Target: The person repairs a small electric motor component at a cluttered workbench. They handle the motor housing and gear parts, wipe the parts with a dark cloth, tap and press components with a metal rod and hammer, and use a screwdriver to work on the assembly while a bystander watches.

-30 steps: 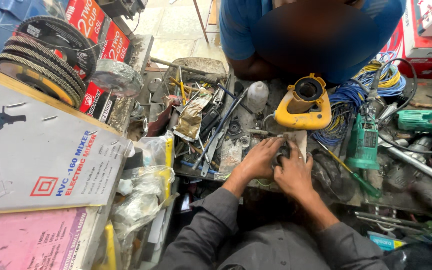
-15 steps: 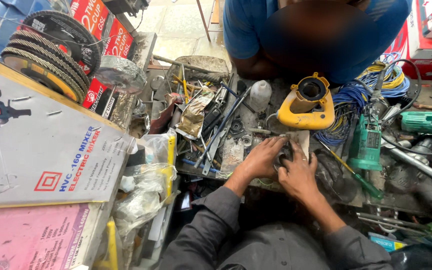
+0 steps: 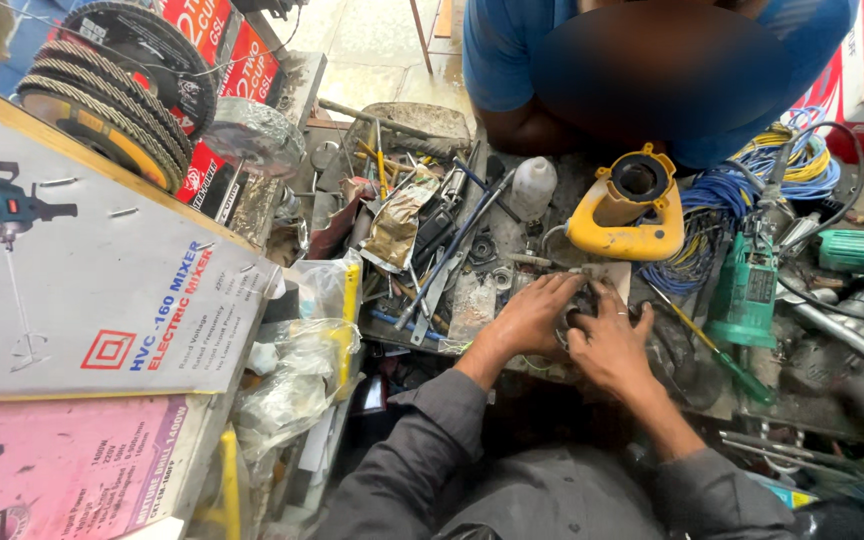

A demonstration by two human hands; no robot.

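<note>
My left hand (image 3: 530,318) and my right hand (image 3: 609,343) meet over a small dark metal part (image 3: 584,298) at the middle of a cluttered workbench. Both hands curl around it with the fingertips touching it, and most of the part is hidden under my fingers. Under the hands lies a pale flat plate (image 3: 614,275). A yellow power-tool housing (image 3: 628,207) sits just beyond my right hand. Grey sleeves cover both my forearms.
A person in a blue shirt (image 3: 652,70) sits across the bench. Loose hand tools (image 3: 432,240), a white bottle (image 3: 531,187), blue wire coils (image 3: 722,200) and green power tools (image 3: 747,290) crowd the bench. Boxes (image 3: 102,300), abrasive discs (image 3: 112,90) and plastic bags (image 3: 302,370) fill the left.
Both hands stay on the small part, with only slight shifts of the fingers. The view has drifted a little.
</note>
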